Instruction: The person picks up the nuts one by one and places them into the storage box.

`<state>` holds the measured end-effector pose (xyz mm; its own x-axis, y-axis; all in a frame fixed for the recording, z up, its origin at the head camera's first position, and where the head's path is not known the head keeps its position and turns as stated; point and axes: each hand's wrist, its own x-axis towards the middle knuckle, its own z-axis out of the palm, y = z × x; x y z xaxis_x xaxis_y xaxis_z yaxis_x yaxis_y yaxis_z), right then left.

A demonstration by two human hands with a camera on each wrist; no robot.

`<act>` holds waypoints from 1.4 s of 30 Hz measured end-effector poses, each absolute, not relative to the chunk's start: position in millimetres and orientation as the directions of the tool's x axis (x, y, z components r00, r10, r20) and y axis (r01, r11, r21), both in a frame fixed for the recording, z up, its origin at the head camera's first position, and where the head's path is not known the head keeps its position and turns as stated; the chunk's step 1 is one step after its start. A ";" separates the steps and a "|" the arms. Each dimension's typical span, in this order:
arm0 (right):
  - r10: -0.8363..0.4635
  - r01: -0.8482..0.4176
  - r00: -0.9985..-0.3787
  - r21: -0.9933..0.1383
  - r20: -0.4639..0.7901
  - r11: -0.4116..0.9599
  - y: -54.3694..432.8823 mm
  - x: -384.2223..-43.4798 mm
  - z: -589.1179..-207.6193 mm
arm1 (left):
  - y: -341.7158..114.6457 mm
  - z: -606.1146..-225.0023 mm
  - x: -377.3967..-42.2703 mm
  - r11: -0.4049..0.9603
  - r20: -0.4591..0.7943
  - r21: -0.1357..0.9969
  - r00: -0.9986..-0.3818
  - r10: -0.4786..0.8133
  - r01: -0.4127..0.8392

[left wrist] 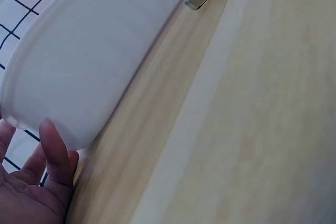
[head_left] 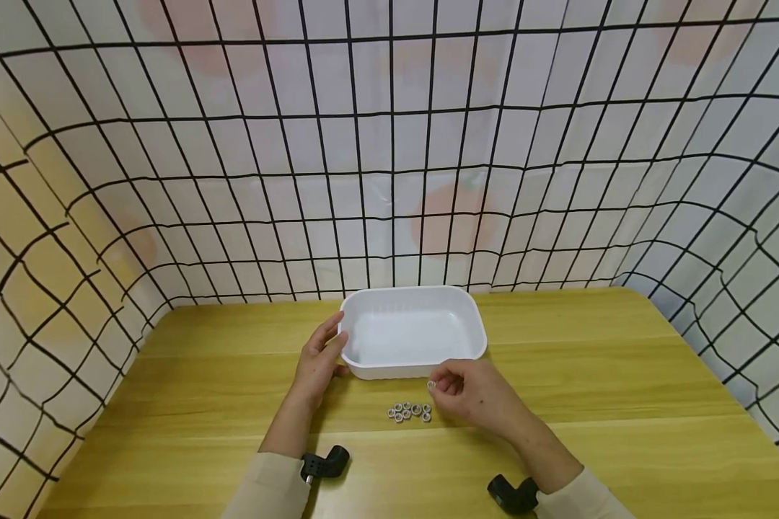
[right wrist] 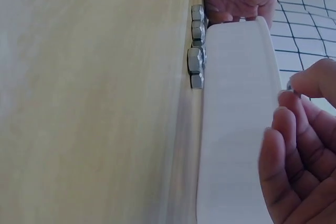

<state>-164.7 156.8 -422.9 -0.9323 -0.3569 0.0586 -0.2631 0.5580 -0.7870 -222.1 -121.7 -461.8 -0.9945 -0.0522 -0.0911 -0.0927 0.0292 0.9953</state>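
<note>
Head pic bright w/ warped edges; wrist pics dimmer, softer.

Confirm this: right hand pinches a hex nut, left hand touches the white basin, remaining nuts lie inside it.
One error: the remaining nuts lie on the wooden table in front of the white basin, as the head view shows; the rest stands.

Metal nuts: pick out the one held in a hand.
The nut pinched by the right hand; the other nuts lie clustered on the table.
</note>
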 end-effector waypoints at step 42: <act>-0.304 -0.413 -0.910 -0.652 0.280 0.636 146.5 -215.9 -400.4 | -121.9 -463.5 -221.1 0.045 -0.088 0.995 -0.995 -0.051 -0.091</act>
<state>-215.9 146.5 -400.4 -0.9105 -0.3042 0.2801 -0.4131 0.6362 -0.6516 -221.1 -121.9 -463.5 -0.9948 -0.0508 -0.0883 -0.0906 0.0447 0.9949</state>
